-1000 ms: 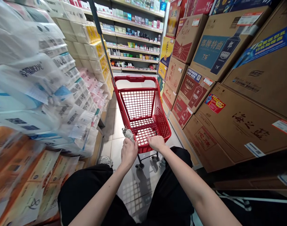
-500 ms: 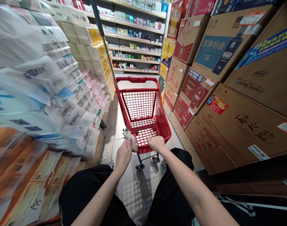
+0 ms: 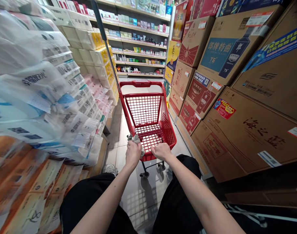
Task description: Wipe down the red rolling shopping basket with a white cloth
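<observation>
A red plastic shopping cart [image 3: 148, 113] stands in the aisle in front of me, its basket empty. My left hand [image 3: 133, 152] is closed on a crumpled grey-white cloth [image 3: 138, 141] and presses it against the cart's near left corner. My right hand [image 3: 161, 150] grips the cart's near rim just to the right. A long dark pole [image 3: 105, 42] rises from the cart's left side toward the top of the view.
Stacked tissue and paper packs [image 3: 41, 97] line the left side. Large cardboard cartons [image 3: 236, 91] are piled along the right. Shelves of small goods [image 3: 138, 42] close the aisle's far end. Tiled floor [image 3: 119, 130] runs beside the cart.
My left hand lifted slightly off the cart's corner with the cloth, then pressed back onto it. The right hand kept its grip. The cart barely moved.
</observation>
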A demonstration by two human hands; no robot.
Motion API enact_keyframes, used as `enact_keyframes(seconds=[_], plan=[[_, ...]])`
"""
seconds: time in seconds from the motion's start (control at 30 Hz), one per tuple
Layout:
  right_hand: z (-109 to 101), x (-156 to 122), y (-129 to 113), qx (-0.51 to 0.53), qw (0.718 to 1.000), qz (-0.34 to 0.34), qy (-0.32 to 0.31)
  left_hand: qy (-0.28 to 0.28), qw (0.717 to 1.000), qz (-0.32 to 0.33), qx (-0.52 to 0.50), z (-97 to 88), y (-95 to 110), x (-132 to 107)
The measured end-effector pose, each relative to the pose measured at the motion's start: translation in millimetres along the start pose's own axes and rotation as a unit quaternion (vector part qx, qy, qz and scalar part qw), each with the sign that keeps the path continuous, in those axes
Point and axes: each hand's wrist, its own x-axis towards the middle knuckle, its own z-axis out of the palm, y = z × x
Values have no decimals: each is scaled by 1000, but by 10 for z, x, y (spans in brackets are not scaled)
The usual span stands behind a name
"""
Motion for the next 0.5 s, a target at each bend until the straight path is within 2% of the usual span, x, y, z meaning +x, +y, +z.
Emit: enact_keyframes(seconds=[0.1, 0.23, 0.37, 0.5], plan=[[6, 0, 44, -3, 1000, -26, 9, 7, 1000, -1, -3, -5, 1, 95], [-7, -8, 57, -13, 999, -34, 12, 17, 1000, 6, -2, -52, 56, 349], [-23, -17, 36, -19, 999, -33, -1, 13, 1000, -20, -7, -140, 152, 594], [-31, -8, 45, -22, 999, -24, 1, 21, 1000, -19, -12, -101, 161, 601]])
